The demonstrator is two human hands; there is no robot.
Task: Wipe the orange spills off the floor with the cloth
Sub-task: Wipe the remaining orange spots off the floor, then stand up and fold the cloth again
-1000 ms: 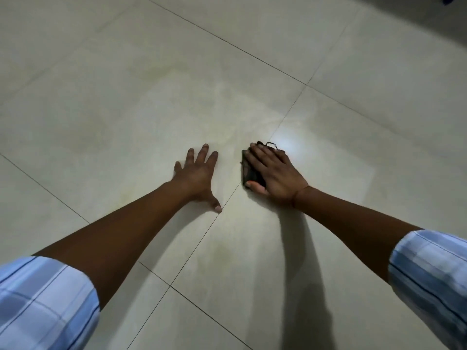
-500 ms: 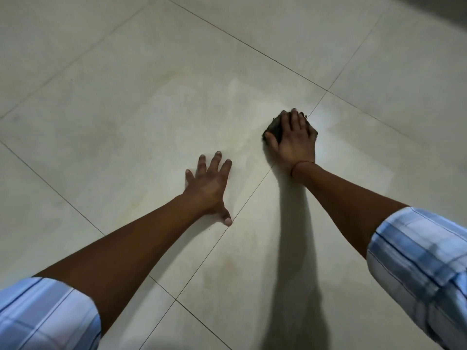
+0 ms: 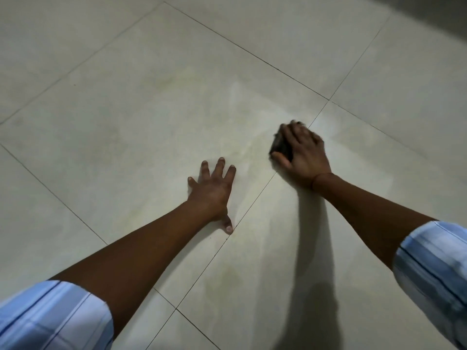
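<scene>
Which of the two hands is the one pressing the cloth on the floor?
The right hand has the dark cloth under its fingers. The left hand lies flat and spread on the bare tile floor, touching no cloth.

Large pale beige floor tiles [image 3: 131,102] fill the whole view, glossy and faintly mottled, divided by thin dark grout lines [image 3: 252,55] running diagonally. A soft bright sheen [image 3: 336,127] of light lies right of centre, and the far upper right corner [image 3: 444,11] falls into darker shade.
</scene>
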